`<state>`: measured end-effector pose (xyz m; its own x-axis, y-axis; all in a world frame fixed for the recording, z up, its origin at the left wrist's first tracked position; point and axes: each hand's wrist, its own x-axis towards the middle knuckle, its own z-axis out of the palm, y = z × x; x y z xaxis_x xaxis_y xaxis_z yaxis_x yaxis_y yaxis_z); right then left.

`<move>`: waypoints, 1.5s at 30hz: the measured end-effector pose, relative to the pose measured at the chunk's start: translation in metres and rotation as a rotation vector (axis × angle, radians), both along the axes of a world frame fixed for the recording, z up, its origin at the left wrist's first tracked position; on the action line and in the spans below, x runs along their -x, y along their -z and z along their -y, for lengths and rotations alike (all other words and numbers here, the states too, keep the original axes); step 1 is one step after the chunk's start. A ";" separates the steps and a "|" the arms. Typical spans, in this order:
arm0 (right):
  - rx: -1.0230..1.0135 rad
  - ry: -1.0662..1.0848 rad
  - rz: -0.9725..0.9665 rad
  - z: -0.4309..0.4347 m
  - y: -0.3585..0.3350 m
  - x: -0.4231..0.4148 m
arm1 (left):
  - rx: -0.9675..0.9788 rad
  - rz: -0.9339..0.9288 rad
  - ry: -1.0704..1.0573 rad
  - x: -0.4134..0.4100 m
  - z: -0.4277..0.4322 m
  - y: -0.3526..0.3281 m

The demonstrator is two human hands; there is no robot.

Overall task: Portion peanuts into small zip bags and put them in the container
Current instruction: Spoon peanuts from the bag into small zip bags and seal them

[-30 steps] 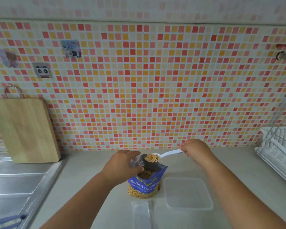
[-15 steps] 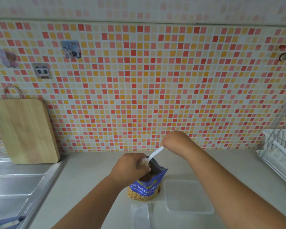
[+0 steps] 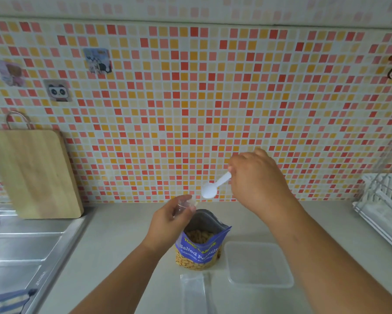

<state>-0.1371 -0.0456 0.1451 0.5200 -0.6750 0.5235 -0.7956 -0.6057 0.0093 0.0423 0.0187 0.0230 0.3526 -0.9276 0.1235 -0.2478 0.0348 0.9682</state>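
So the small zip bag (image 3: 185, 204) is up in the air, pinched in the left hand (image 3: 168, 223), fingers and thumb curled around its top. It's clear plastic and kinda hard to make out, so I can't tell how much is inside. It hangs right over the back edge of the open peanut pouch (image 3: 200, 244), the blue "Salted Peanuts" one, which stands upright on the counter (image 3: 122, 234) with its mouth open and nuts showing inside.

The right hand (image 3: 256, 180) is higher up and to the right. It's gripping the handle of a white plastic spoon (image 3: 214, 188) between curled fingers. The spoon's bowl points down and left toward the little bag, close to it but not touching.

Just right of the pouch sits the clear rectangular container (image 3: 258, 264), flat on the counter. In front of the pouch, near the bottom edge of the view, lies a flat clear plastic bag (image 3: 194, 291).

Further out: a wooden cutting board (image 3: 32, 173) leans on the tiled wall (image 3: 190, 109) at the left, above a steel sink (image 3: 20, 245). A blue striped cloth (image 3: 7, 301) pokes in at the bottom left corner. A white dish rack (image 3: 383, 200) sits at the far right. There's a panda sticker (image 3: 58, 90) on the tiles too.
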 end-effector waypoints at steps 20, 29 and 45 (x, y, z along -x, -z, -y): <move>-0.756 0.343 0.047 -0.003 0.127 -0.042 | -0.041 -0.230 -0.003 0.011 -0.016 0.014; -0.982 0.381 0.309 0.017 0.122 0.002 | -0.078 -0.004 -0.004 -0.005 -0.019 0.000; -0.940 0.263 0.653 0.034 0.081 0.027 | -0.239 0.772 0.168 -0.009 -0.008 0.007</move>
